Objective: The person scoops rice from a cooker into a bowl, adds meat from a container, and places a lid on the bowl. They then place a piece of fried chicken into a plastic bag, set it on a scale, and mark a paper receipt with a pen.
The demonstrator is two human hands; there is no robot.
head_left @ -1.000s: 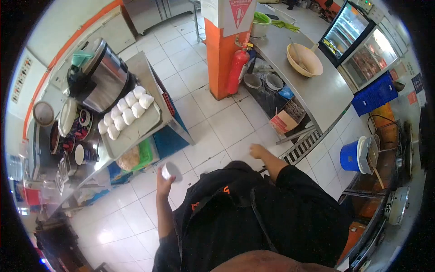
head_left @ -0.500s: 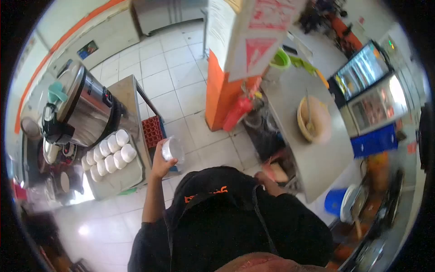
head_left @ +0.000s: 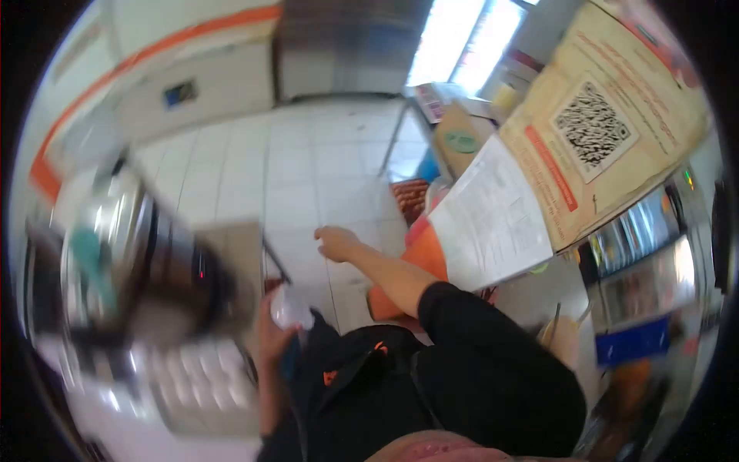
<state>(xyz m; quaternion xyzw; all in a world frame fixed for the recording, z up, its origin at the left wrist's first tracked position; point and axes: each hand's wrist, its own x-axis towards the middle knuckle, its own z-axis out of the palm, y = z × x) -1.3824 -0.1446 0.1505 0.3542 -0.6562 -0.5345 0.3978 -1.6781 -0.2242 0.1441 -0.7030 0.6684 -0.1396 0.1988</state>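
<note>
My left hand [head_left: 271, 331] is wrapped round a white round container [head_left: 291, 306] that seems to have clear plastic about it, held low at my left side. In front of me my right hand [head_left: 337, 243] reaches out over the tiled floor, fingers loosely bent and apart, with nothing visible in it. Left of the container, a tray [head_left: 202, 422] carries several white rounded pieces [head_left: 202, 376], blurred by motion. Behind the tray stands a large shiny metal pot [head_left: 115, 223] with a teal thing [head_left: 91, 260] on its near side.
An orange-based pillar [head_left: 423, 258] with papers and a QR-code poster [head_left: 593, 131] rises close to my right arm. Beyond it are a metal counter [head_left: 554, 289] with a bowl [head_left: 562, 340], and a display fridge [head_left: 639, 231]. A white chest freezer [head_left: 223, 85] stands along the far wall.
My view has turned and moved forward. My right hand has come up from beside my body and stretched ahead past the pillar. The white container stays in my left hand.
</note>
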